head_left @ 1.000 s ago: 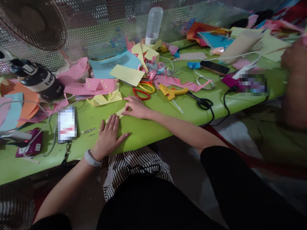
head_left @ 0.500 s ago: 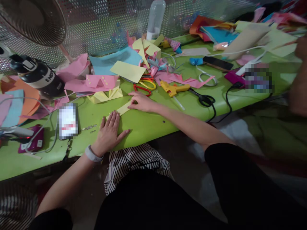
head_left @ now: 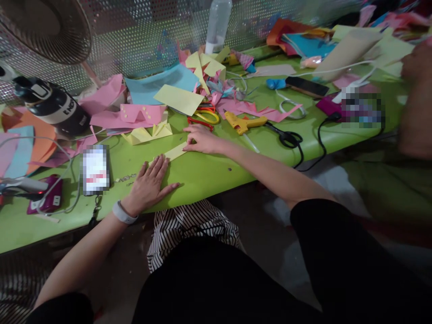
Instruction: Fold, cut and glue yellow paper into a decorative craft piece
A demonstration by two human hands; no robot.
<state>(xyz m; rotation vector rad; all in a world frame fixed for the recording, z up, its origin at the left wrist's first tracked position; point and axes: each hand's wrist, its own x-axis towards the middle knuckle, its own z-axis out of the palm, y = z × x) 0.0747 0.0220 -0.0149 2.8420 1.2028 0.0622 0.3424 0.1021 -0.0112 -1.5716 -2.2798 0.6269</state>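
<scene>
Scissors (head_left: 200, 122) lie just beyond right fingers (head_left: 192, 129).

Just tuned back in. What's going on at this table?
A person is working bare-handed at a light green table. Their left hand lies flat over one end of a narrow pale yellow paper strip; their right hand has its fingertips at the other end. A yellow pistol-shaped glue gun lies unheld beyond.
</scene>
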